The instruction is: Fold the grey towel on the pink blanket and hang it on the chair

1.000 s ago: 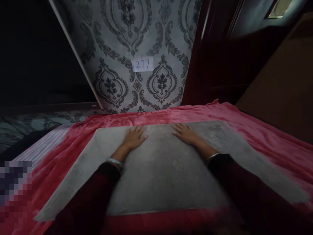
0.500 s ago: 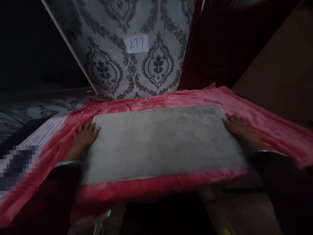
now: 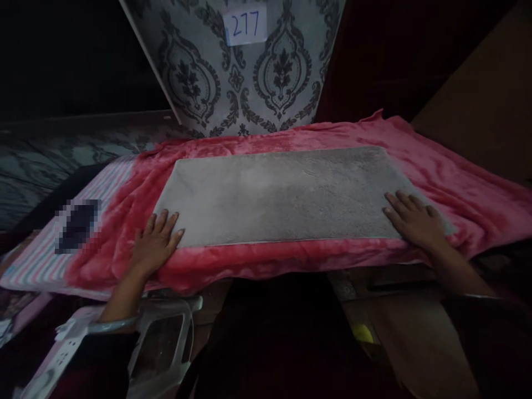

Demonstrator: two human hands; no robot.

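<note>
Two-handed across grey mat (image 3: 274,194), lengthwise left-to-right: rests left hand (image 3: 157,239) and right hand (image 3: 416,220), fingers spread, holding nothing, at opposite near corners.

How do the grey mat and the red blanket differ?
The grey mat is smaller; the red blanket shows past all its edges. The mat lies mostly flat; the blanket wrinkles at both sides. The mat's edges run straight, the blanket's wavy. Both are spread out.
</note>
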